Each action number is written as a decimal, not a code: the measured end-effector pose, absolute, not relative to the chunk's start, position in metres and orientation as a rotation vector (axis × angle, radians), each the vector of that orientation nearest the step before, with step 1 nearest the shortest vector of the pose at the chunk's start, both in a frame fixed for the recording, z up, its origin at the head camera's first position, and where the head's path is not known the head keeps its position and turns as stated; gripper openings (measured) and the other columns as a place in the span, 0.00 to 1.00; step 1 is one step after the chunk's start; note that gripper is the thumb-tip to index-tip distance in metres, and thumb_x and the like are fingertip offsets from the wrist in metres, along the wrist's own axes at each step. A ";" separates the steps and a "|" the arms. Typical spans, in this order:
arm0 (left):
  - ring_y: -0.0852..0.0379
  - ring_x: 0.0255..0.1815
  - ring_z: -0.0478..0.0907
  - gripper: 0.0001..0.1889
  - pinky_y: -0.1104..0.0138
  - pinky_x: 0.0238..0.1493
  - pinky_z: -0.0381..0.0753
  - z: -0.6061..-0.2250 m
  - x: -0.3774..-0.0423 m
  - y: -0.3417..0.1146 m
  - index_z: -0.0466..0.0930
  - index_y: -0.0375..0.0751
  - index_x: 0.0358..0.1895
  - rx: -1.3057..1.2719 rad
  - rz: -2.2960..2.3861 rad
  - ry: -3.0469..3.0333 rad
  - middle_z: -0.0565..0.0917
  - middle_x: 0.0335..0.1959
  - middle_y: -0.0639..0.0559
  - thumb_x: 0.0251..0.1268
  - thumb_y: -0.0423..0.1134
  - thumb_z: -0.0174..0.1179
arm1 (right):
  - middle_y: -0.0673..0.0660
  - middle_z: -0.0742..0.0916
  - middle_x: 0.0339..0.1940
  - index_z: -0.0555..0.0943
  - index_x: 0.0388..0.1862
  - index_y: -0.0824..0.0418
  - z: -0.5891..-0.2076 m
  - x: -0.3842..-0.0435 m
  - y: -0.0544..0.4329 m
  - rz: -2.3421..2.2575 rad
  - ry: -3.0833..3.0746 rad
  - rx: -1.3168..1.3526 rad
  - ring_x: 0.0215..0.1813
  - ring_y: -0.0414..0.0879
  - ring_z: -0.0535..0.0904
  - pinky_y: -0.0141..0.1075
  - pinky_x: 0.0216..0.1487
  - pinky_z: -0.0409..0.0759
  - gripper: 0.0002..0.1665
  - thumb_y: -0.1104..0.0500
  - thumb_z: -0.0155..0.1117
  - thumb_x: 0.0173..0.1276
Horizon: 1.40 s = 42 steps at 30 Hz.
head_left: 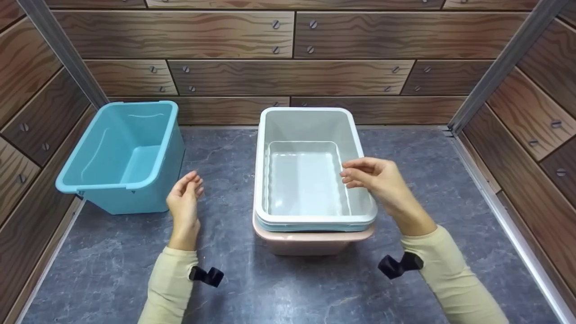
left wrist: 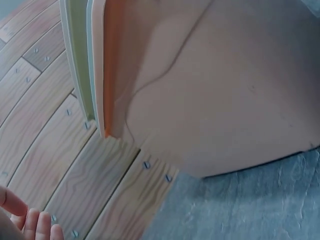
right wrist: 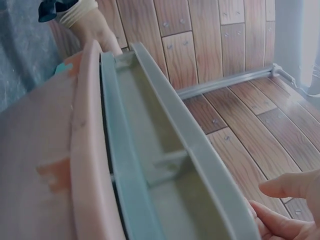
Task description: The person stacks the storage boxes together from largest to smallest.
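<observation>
In the head view, a stack of nested bins stands at the middle: a white bin (head_left: 315,219) on top, a light blue rim (head_left: 315,227) just under it and a pink bin (head_left: 310,246) at the bottom. My right hand (head_left: 382,182) is at the white bin's right side, fingers loosely bent. In the right wrist view its thumb (right wrist: 285,186) stands apart from the fingers, which are close by the rim; whether they touch it, I cannot tell. My left hand (head_left: 183,209) holds nothing, its fingers loosely curled between the stack and a teal bin (head_left: 150,198).
A grey marbled floor (head_left: 225,279) lies under the bins. Wood-plank walls (head_left: 288,76) close the back and both sides, with metal strips (head_left: 508,202) along the edges. The teal bin stands in the back left corner.
</observation>
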<state>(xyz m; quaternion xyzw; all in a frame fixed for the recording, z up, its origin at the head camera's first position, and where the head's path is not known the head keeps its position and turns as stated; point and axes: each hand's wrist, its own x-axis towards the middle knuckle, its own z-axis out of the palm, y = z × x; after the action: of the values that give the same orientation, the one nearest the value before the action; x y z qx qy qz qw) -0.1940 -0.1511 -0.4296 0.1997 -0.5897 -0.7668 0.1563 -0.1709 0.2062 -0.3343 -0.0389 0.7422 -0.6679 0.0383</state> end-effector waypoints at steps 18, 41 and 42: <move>0.74 0.35 0.78 0.13 0.83 0.42 0.79 -0.443 -0.185 -0.176 0.74 0.29 0.55 0.707 -2.086 -1.440 0.78 0.31 0.64 0.71 0.27 0.46 | 0.41 0.88 0.28 0.74 0.51 0.86 -0.340 -0.160 0.180 -1.915 2.270 -0.266 0.32 0.35 0.85 0.29 0.39 0.86 0.20 0.70 0.59 0.66; 0.67 0.37 0.71 0.05 0.79 0.44 0.75 -0.444 -0.186 -0.203 0.69 0.48 0.42 0.866 -2.037 -1.224 0.70 0.34 0.59 0.71 0.32 0.49 | 0.73 0.87 0.41 0.82 0.45 0.75 -0.350 -0.150 0.144 -1.725 2.432 -0.421 0.31 0.32 0.82 0.28 0.39 0.85 0.15 0.65 0.63 0.64; 0.66 0.37 0.71 0.05 0.79 0.44 0.75 -0.444 -0.186 -0.204 0.69 0.49 0.42 0.866 -2.040 -1.214 0.70 0.34 0.58 0.71 0.32 0.49 | 0.73 0.86 0.41 0.81 0.45 0.75 -0.350 -0.150 0.143 -1.729 2.428 -0.426 0.31 0.32 0.82 0.27 0.39 0.85 0.15 0.65 0.63 0.64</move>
<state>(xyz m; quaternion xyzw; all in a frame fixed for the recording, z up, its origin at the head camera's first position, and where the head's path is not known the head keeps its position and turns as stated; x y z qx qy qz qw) -0.1862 -0.2043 -0.4437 0.3266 -0.4579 -0.7696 0.3023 -0.1497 0.1427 -0.3497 -0.1412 0.8046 -0.5731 0.0652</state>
